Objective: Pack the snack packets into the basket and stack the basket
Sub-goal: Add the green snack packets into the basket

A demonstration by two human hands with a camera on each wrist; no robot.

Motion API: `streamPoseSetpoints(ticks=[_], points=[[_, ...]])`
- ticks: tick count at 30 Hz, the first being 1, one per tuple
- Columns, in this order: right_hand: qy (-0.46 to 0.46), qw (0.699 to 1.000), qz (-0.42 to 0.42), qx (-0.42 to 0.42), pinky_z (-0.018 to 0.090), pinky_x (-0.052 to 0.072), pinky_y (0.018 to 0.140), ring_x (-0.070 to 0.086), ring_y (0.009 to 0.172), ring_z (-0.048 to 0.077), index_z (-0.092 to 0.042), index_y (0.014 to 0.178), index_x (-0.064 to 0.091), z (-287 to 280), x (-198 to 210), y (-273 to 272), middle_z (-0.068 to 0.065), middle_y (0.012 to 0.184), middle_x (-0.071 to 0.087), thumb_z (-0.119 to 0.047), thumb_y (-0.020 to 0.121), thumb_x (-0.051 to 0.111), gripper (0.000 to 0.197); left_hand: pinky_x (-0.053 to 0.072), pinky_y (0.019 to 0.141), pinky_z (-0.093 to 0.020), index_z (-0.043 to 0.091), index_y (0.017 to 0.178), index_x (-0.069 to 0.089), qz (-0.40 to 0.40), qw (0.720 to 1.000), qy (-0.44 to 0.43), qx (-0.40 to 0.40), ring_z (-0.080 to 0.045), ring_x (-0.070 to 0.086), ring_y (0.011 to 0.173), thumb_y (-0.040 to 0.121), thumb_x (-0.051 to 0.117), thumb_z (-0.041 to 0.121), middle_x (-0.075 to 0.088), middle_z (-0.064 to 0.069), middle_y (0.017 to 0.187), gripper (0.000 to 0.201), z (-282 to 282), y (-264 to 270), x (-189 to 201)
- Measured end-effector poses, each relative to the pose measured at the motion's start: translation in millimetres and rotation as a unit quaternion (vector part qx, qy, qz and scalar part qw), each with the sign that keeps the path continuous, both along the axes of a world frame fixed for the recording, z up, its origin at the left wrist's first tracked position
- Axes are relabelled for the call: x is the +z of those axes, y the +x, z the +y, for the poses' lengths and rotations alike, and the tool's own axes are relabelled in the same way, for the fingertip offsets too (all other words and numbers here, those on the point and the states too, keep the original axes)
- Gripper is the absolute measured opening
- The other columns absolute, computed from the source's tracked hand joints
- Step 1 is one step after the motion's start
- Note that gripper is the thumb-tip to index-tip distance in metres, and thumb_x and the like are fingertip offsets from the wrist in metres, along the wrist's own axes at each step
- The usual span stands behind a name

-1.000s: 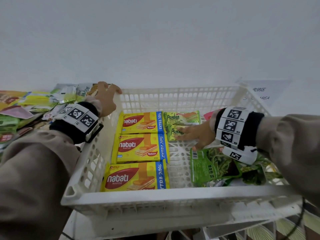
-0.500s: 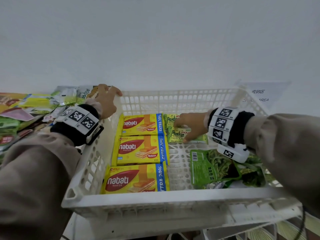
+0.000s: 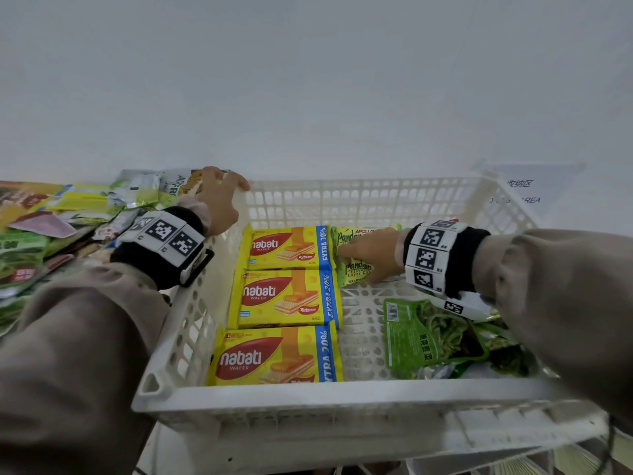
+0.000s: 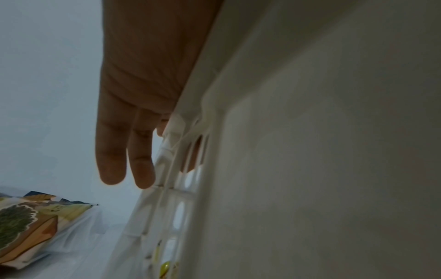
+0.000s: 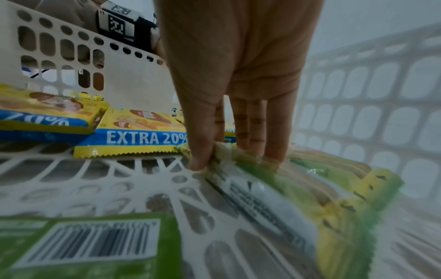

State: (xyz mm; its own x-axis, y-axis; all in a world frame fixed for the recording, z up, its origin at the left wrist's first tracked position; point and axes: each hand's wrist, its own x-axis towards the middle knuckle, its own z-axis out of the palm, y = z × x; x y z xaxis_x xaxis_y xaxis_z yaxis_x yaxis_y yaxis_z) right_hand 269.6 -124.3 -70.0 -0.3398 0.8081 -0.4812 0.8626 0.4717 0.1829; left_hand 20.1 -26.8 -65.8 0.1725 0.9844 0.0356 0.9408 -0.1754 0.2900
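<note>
A white slotted basket (image 3: 342, 395) holds three yellow Nabati wafer packs (image 3: 284, 298) in a row along its left side. Two green pandan cake packets (image 3: 356, 269) lie at the far middle. My right hand (image 3: 363, 258) is down on them, and in the right wrist view my thumb and fingers (image 5: 274, 151) pinch the nearer pandan packet (image 5: 310, 188) at its left end. My left hand (image 3: 222, 200) holds the basket's far left corner, thumb inside the wall (image 4: 310, 169), fingers (image 4: 140, 166) hanging straight outside. A green vegetable snack bag (image 3: 411, 334) lies at the right.
A pile of loose snack packets (image 3: 51, 228) covers the table left of the basket, one of them close to my left hand (image 4: 28, 226). A white wall is just behind. A paper label (image 3: 520, 190) lies at the back right. More white baskets (image 3: 479, 457) sit underneath.
My right hand moved up and left from the packets' right end onto the pandan packets and took hold of the nearer one. The left hand stayed on the corner.
</note>
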Motion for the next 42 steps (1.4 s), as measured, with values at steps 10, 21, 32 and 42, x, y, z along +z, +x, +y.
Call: streamPoseSetpoints(ticks=[10,21,32,42], points=[[-0.009,0.999,0.023,-0.038,0.026,0.037,0.098,0.047,0.123,0.02,-0.013,0.137,0.043,-5.3,19.2,5.5,0.004,0.137,0.049,-0.026,0.089,0.059,0.053,0.054,0.069,-0.04,0.028,0.124,0.039,0.002,1.0,-0.002,-0.008,-0.03,0.055,0.077,0.083,0.045,-0.001,0.019,-0.007,0.134,0.05,1.8,-1.9,-1.3],[-0.111,0.989,-0.024,-0.091,0.029,0.039,0.095,0.047,0.124,0.027,-0.011,0.144,0.028,-22.8,37.6,20.1,0.013,0.139,0.046,-0.021,0.094,0.052,0.056,0.049,0.086,-0.047,0.029,0.123,0.04,-0.002,1.0,-0.001,-0.002,-0.034,0.054,0.093,0.083,0.045,0.0,0.019,-0.007,0.134,0.05,8.5,-3.1,-6.3],[-0.183,0.969,-0.126,-0.104,0.032,0.043,0.08,0.045,0.123,0.037,0.008,0.131,0.044,-32.1,9.3,32.3,0.027,0.134,0.046,-0.038,0.091,0.053,0.061,0.047,0.091,-0.046,0.028,0.122,0.042,-0.016,1.0,0.011,-0.006,-0.033,0.053,0.095,0.083,0.045,-0.001,0.018,-0.009,0.136,0.049,15.3,-5.4,-10.6],[-0.148,0.956,0.158,-0.197,0.026,0.045,0.059,0.053,0.046,0.003,-0.013,0.098,0.053,-9.0,66.8,70.1,-0.006,0.06,0.062,-0.007,0.085,0.063,0.018,0.049,0.087,-0.044,0.025,0.124,0.042,-0.014,1.0,0.014,-0.007,-0.034,0.052,0.097,0.083,0.046,-0.001,0.017,-0.01,0.137,0.048,15.1,-5.5,-10.0]])
